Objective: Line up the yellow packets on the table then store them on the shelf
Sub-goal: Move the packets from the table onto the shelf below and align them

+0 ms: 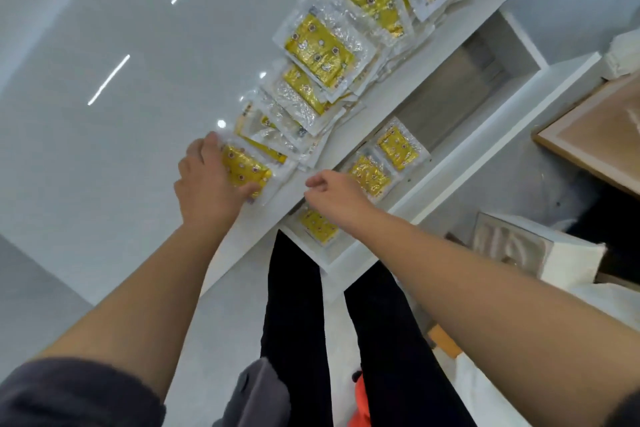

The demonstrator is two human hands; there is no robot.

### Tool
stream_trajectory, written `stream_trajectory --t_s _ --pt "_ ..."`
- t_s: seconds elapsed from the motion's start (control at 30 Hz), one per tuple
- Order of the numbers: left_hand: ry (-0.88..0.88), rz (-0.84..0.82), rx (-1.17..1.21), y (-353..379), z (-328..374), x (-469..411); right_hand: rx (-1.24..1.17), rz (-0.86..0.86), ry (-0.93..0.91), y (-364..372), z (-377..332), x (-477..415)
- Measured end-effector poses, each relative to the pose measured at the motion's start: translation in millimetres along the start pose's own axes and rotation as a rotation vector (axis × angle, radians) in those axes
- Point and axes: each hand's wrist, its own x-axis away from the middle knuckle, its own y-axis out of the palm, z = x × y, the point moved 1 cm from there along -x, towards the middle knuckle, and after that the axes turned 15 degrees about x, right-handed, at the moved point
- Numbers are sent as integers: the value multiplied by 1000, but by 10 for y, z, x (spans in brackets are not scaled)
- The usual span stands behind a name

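Several yellow packets in clear wrapping lie in an overlapping row [320, 52] along the edge of the glossy white table [121, 156]. My left hand [207, 180] grips the nearest yellow packet [244, 168] at the row's near end, fingers over its far edge and thumb at its near edge. My right hand [332, 196] hovers just past the table edge, fingers loosely curled, holding nothing. On the white shelf [450, 166] below lie three more yellow packets: one [398, 147], one [369, 175] and one [318, 225] partly hidden by my right wrist.
A wooden-framed board [595, 146] leans at the right. A white box [530, 250] stands on the floor beside the shelf. My dark-trousered legs [346, 322] stand close to the table edge.
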Motion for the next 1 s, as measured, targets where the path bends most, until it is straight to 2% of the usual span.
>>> stream_trajectory --t_s 0.13,0.2,0.27,0.4,0.5,0.63,0.7,0.77,0.87,1.0 --pt "177 -68 -38 -54 -19 -262 -494 21 279 356 -248 -156" --pt "154 -121 38 -76 9 -403 -672 55 360 488 -348 -241" --pt "93 -168 137 -102 29 -531 -732 82 393 567 -440 -292" --pt "62 -290 227 -226 41 -674 -685 145 422 580 -518 -333" --pt "36 -407 313 -351 7 -705 -685 121 384 554 -509 -290" --pt "-203 -567 571 -537 -100 -633 -742 -73 321 526 -494 -134" --pt "-245 -628 573 -651 -118 -585 -584 -160 282 482 -475 -31" --pt "-109 -689 437 -755 -93 -564 -320 -114 222 408 -458 51" --pt "119 -831 304 -888 118 -509 -230 5 74 208 -441 132" --pt "280 -1016 279 -922 501 -456 -201 -219 -126 -92 -459 197"
